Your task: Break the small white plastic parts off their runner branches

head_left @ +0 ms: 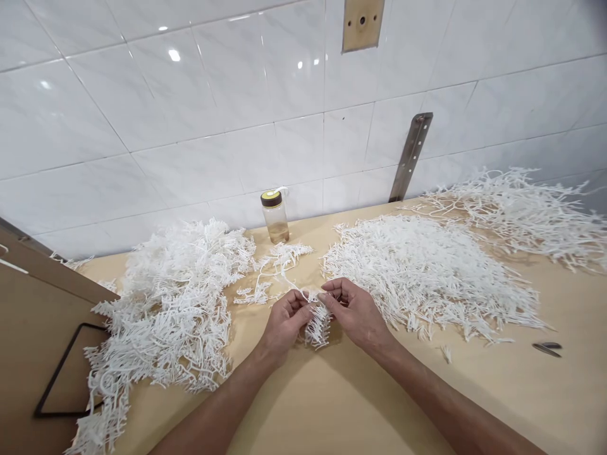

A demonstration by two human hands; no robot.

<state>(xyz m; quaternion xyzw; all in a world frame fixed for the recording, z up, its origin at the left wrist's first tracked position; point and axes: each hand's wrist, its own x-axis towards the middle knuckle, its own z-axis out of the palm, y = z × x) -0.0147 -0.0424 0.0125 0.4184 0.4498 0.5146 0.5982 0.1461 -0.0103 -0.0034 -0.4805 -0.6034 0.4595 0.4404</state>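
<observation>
Over the middle of the table, my left hand (288, 319) pinches a white branched plastic sprig (317, 330) between thumb and fingers. My right hand (355, 311) grips the same sprig from the other side, thumb against forefinger. The sprig's fringed part hangs down between both hands, and a thin stem runs up and away toward loose white sprigs (284, 256) just beyond. To the left spreads a big heap of curly white sprigs (175, 303). A heap of straighter, short white pieces (427, 272) lies close to my right hand.
Longer white branches (535, 215) lie at the far right. A clear bottle (276, 221) with a dark lid stands by the tiled wall. Small metal snips (547, 349) rest on the right. A metal bracket (410, 158) leans upright, and a brown panel (47, 316) borders the left side.
</observation>
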